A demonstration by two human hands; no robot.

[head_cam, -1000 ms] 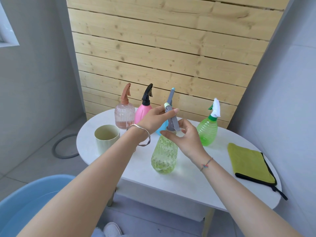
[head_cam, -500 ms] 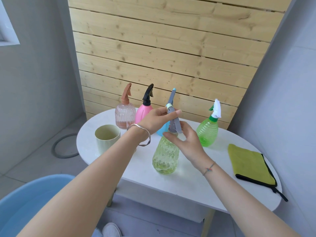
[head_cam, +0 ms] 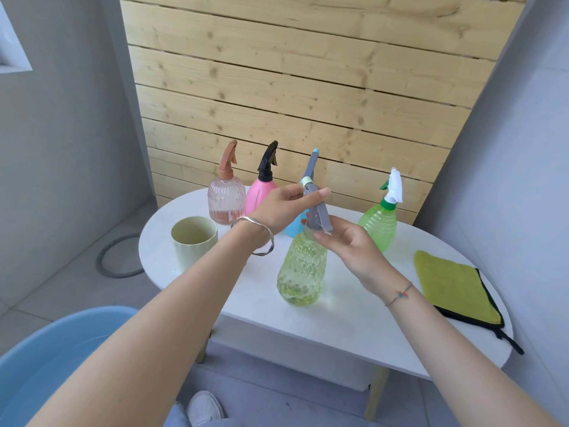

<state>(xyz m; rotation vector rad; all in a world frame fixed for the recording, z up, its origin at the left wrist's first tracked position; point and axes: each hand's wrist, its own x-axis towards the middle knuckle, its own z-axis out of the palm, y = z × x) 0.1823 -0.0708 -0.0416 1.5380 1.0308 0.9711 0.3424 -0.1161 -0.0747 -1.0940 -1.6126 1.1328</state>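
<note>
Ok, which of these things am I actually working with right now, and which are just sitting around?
In use: yellow-green bottle, its grey spray head, pinched by the left hand and gripped low by the right hand.
Lying about: cup, ribbed pink bottle, solid pink bottle, blue bottle, green bottle, cloth, blue tub.

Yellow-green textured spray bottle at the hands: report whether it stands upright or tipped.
Upright: the yellow-green textured spray bottle rests on its base on the white round table, grey trigger head on top.
</note>
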